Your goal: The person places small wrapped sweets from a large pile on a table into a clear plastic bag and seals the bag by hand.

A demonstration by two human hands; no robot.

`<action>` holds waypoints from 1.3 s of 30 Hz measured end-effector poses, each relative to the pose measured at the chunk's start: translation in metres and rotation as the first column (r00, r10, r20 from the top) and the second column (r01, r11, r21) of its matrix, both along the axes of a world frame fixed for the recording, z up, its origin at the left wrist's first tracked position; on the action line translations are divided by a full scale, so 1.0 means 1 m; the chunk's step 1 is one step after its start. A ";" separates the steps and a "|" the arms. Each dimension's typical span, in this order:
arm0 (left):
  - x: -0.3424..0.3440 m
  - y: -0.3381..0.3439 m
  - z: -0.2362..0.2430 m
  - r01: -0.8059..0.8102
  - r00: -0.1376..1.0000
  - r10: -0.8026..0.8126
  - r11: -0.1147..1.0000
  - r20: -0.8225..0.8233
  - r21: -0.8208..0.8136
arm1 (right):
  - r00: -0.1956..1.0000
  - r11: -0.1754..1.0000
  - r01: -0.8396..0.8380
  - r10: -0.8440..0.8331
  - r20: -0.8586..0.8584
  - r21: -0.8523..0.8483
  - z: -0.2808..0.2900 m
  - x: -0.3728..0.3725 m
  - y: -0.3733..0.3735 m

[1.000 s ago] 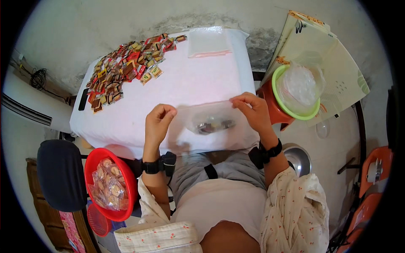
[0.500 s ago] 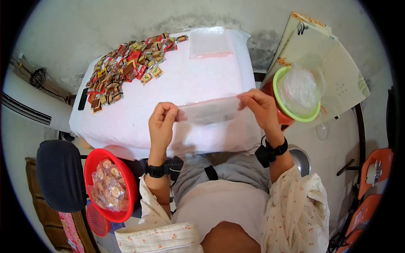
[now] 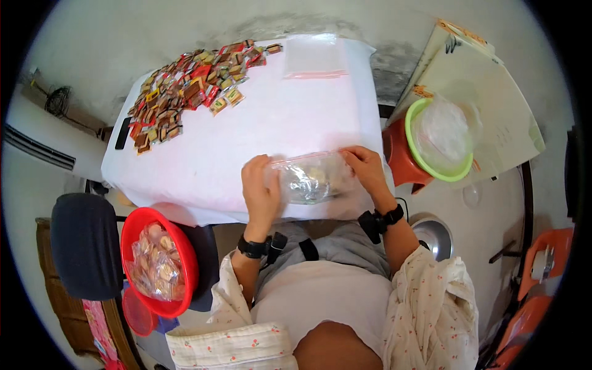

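Note:
Between my hands hangs a clear zip bag [image 3: 311, 180] with a pinkish strip along its top edge, held over the near edge of the white-covered table. My left hand [image 3: 260, 190] is closed on the bag's left upper corner. The fingers of my right hand [image 3: 365, 168] pinch its right upper corner. The plastic looks crinkled and shiny; I cannot tell whether anything is inside. Farther back on the table lies a stack of flat clear bags [image 3: 316, 57] with similar pink edges. To its left spreads a heap of small wrapped snacks [image 3: 191, 86] in brown, yellow and red.
A dark phone [image 3: 123, 134] lies at the table's left edge. On my left stands a red basin [image 3: 192, 259] holding packaged snacks beside a dark chair back [image 3: 86, 246]. To the right, a green-rimmed basin [image 3: 412, 145] of clear plastic rests on a red-brown stool [image 3: 396, 153]. A metal bowl [image 3: 445, 237] sits below.
Both hands have come down and closer together with the bag, my left hand shifting right. The bag, stretched flat before, now looks looser and more crinkled.

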State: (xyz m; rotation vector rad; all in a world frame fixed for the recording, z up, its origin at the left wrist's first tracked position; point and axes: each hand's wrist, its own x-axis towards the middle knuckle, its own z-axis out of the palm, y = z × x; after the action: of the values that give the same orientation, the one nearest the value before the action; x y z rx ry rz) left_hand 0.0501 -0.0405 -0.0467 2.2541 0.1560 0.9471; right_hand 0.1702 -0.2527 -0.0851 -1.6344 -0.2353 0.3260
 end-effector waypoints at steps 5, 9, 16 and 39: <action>-0.012 -0.048 -0.025 0.390 0.921 -0.349 0.840 -0.176 0.376 | 0.972 0.970 0.026 0.032 0.234 -0.241 -0.009 0.002 -0.016; 0.009 -0.069 -0.040 0.251 0.953 -0.108 0.806 -0.284 0.536 | 0.998 0.999 0.031 -0.030 0.055 -0.014 0.002 -0.001 -0.019; 0.021 -0.022 -0.047 0.207 0.976 -0.173 0.928 -0.134 0.310 | 0.998 0.997 -0.030 0.025 0.058 0.075 0.002 -0.001 -0.009; -0.307 0.359 -0.054 -0.049 0.627 0.779 0.042 0.002 -0.998 | 0.982 0.978 -0.189 0.190 -0.002 0.089 0.004 -0.018 0.021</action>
State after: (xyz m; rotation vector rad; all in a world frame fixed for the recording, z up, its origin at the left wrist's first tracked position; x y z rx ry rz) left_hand -0.2566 0.3188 -0.1008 0.5302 0.9855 1.2790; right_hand 0.1524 -0.2318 -0.0815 -1.5252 -0.3935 0.4632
